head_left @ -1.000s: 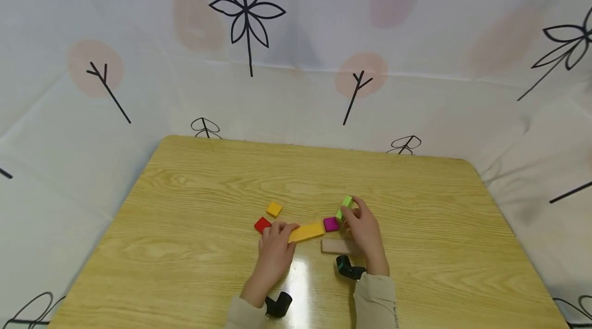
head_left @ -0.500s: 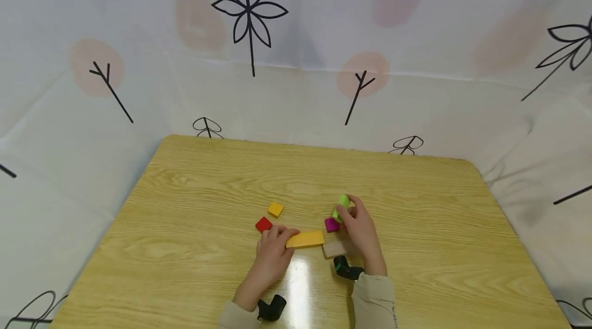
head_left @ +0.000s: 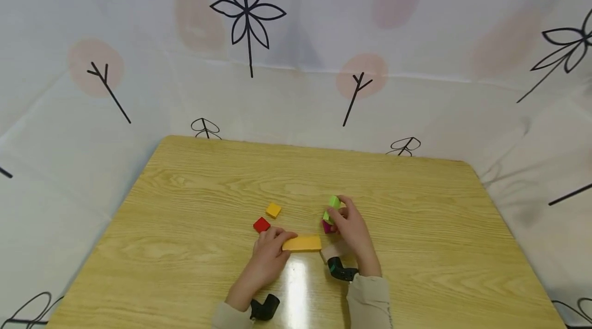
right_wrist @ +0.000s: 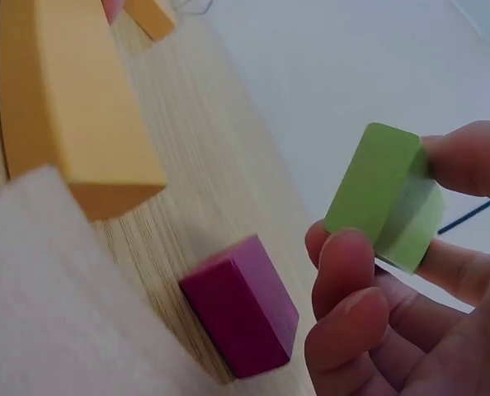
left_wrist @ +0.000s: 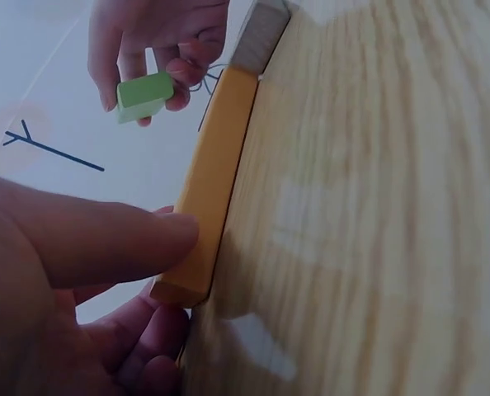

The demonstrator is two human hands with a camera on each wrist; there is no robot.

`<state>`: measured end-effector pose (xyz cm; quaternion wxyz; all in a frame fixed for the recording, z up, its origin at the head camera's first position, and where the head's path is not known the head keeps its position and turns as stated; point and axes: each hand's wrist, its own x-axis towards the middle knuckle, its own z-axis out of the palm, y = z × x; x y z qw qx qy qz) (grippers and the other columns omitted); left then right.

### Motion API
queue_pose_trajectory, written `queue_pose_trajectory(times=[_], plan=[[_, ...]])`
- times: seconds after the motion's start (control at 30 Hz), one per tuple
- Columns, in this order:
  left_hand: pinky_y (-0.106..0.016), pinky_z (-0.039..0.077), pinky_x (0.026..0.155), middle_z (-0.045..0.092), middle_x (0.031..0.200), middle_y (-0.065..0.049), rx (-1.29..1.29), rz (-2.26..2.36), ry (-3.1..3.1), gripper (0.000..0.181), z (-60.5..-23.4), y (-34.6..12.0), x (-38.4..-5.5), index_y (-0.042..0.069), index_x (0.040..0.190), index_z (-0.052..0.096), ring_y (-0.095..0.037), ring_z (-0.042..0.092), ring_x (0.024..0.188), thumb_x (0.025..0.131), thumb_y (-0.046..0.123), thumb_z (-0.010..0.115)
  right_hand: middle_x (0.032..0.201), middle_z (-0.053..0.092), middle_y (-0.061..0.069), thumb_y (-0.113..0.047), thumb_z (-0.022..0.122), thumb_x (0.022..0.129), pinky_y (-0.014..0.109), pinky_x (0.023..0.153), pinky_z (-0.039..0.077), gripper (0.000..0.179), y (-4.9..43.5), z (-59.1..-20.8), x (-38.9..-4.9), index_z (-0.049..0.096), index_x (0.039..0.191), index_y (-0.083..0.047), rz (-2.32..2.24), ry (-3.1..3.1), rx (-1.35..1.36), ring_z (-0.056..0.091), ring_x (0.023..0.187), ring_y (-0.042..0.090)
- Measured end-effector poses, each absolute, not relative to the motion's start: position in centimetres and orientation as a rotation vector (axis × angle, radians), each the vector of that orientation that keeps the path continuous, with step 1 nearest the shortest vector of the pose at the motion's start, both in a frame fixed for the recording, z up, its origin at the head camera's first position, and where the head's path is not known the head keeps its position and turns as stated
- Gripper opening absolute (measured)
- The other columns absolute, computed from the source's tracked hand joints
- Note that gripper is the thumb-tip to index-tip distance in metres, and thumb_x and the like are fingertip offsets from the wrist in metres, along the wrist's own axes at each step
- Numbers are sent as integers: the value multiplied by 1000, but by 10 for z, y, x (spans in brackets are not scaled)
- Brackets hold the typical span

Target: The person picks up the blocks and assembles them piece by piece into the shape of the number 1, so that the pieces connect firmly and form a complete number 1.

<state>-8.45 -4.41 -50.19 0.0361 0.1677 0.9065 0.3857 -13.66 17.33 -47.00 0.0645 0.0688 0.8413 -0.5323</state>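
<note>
Green block (right_wrist: 373, 177) sits pinched in your right hand (head_left: 353, 230); your left hand (head_left: 269, 255) grips the long yellow block (head_left: 303, 243).

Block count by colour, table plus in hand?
Yellow: 2 (long yellow block, small yellow block)
Red block: 1
Purple block: 1
Green block: 1
Plain wood block: 1
Total: 6
</note>
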Motion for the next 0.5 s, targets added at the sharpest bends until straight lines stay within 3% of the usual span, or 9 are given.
queue_pose_trajectory(times=[0.27, 0.5], plan=[[-41, 27, 80, 43, 106, 4, 578, 1147, 2728, 33, -499, -51, -86, 21, 116, 56, -17, 35, 97, 85, 10, 56, 85, 53, 8, -34, 58, 86, 31, 52, 42, 48, 151, -468, -134, 42, 127, -16, -1517, 2528, 62, 51, 58, 23], [-40, 28, 80, 44, 104, 6, 579, 1111, 2719, 30, -499, -53, -86, 24, 106, 59, -17, 37, 98, 77, 23, 67, 88, 53, 7, -32, 56, 87, 31, 53, 43, 45, 136, -473, -133, 42, 127, -14, -1395, 2529, -64, 53, 59, 18]])
